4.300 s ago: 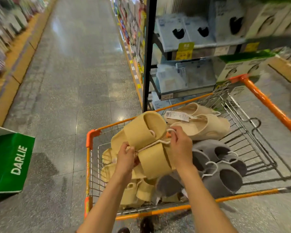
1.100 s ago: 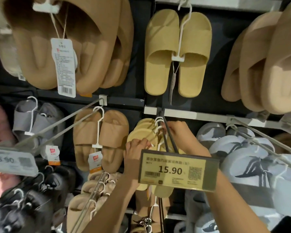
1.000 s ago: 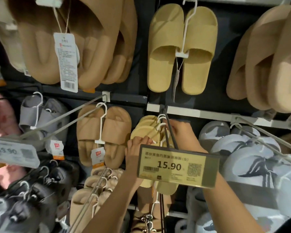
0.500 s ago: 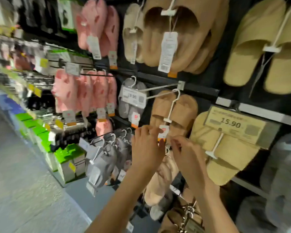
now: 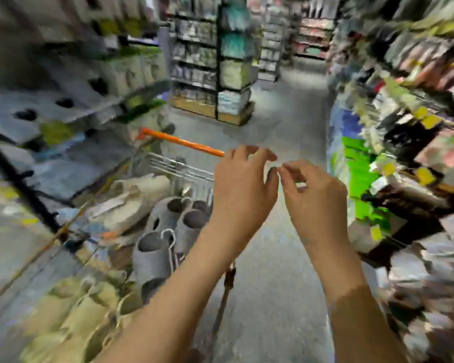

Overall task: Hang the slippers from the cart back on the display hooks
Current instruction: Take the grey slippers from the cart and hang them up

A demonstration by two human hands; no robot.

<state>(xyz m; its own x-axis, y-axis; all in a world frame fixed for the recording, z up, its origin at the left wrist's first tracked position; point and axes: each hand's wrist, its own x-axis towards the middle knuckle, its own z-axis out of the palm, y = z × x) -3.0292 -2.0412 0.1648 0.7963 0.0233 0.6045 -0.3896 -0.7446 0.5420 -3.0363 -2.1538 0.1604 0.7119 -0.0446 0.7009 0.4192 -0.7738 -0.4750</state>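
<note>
The view is blurred by motion. The wire cart with its orange handle stands to my lower left. It holds grey slippers on white hangers, beige slippers behind them and yellow slippers at the near end. My left hand hovers over the cart's right edge, fingers spread and curled, holding nothing. Close beside it, my right hand is raised over the aisle floor with loosely bent fingers, also empty. The display hooks with hung slippers are out of view.
Shelving with boxed goods runs along the left behind the cart. Shelves with green packs and hanging goods line the right. The grey aisle floor stretches ahead to a stocked end rack.
The yellow pair stayed on the display hook and both hands came away empty. My view swung left from the slipper wall to the aisle and cart.
</note>
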